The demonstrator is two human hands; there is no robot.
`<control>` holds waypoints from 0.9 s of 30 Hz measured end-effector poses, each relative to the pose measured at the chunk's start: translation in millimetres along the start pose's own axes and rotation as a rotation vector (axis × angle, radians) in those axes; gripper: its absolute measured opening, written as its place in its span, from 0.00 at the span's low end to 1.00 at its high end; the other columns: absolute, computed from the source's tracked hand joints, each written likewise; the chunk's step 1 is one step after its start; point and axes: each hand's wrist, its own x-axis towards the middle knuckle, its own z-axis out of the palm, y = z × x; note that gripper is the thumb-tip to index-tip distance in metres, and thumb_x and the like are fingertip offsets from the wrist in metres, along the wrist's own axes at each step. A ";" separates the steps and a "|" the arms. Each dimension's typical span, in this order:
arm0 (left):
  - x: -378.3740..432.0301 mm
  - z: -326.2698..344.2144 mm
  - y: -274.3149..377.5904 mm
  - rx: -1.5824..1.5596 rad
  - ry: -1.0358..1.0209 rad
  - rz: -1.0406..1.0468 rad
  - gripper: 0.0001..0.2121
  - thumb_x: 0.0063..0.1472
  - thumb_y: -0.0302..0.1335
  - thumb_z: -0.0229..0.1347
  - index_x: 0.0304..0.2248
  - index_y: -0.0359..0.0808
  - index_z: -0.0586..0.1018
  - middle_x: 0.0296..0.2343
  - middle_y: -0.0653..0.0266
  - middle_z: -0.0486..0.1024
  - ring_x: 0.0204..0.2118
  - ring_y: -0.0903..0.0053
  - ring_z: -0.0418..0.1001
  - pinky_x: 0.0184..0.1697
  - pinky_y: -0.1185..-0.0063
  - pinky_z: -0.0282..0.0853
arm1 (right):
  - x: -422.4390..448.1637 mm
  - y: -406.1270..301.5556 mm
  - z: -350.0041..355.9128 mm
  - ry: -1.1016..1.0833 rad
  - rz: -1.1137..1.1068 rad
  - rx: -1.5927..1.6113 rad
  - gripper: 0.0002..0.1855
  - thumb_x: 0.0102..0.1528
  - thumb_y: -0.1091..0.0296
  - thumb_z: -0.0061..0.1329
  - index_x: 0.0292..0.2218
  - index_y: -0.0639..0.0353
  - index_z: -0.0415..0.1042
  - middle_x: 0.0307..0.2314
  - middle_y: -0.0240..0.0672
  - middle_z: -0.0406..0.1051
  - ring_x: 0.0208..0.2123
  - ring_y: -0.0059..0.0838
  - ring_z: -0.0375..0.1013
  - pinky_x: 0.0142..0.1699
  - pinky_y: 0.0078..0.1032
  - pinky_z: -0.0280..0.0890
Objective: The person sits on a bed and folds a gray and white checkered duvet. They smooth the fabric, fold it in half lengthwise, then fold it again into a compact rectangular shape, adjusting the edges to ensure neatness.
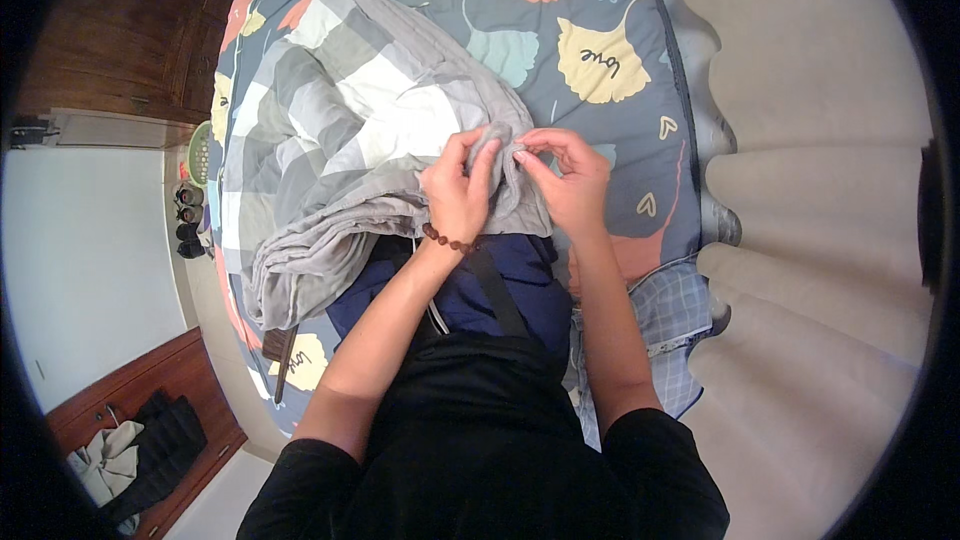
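Observation:
A grey-and-white checked quilt (337, 105) lies bunched before me, its plain grey edge folded in layers towards my lap. Between finger and thumb, my left hand (459, 184) grips a gathered piece of that grey edge; a brown bead bracelet circles the wrist. My right hand (568, 176) pinches the same fabric just to the right, fingertips close to the left hand's. What detail lies between the fingertips is too small to tell. Under the near edge of the quilt, my legs in navy trousers (480, 285) rest on the bed.
The bed has a dark grey ginkgo-leaf patterned cover (517, 15). A brown-handled bed brush (280, 352) lies at left. Beige curtains (810, 202) hang along the right side, near blue checked cloth (667, 322). Shoes (189, 217) and a green basket (199, 154) stand left of the bed.

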 end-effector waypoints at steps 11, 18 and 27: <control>-4.0 -3.7 3.0 0.049 -0.176 0.047 0.12 0.66 0.25 0.60 0.48 0.33 0.81 0.30 0.51 0.83 0.25 0.75 0.81 0.30 0.77 0.73 | 0.3 12.9 -7.5 -0.047 -0.067 -0.140 0.11 0.52 0.91 0.60 0.37 0.70 0.77 0.37 0.41 0.78 0.41 0.26 0.78 0.50 0.23 0.73; -2.2 -1.3 2.5 -0.055 -0.193 0.101 0.17 0.62 0.29 0.65 0.48 0.31 0.80 0.36 0.48 0.84 0.36 0.70 0.85 0.38 0.76 0.77 | 2.3 -0.3 -4.8 -0.006 -0.110 -0.188 0.07 0.51 0.83 0.61 0.34 0.64 0.82 0.36 0.37 0.81 0.39 0.29 0.80 0.45 0.24 0.73; -0.7 3.5 -7.8 0.067 -0.196 0.023 0.17 0.61 0.28 0.65 0.48 0.32 0.80 0.35 0.48 0.84 0.36 0.66 0.85 0.39 0.75 0.77 | -14.8 -3.3 -24.4 -0.065 0.015 -0.136 0.12 0.56 0.85 0.52 0.42 0.64 0.81 0.46 0.43 0.79 0.46 0.33 0.80 0.50 0.27 0.74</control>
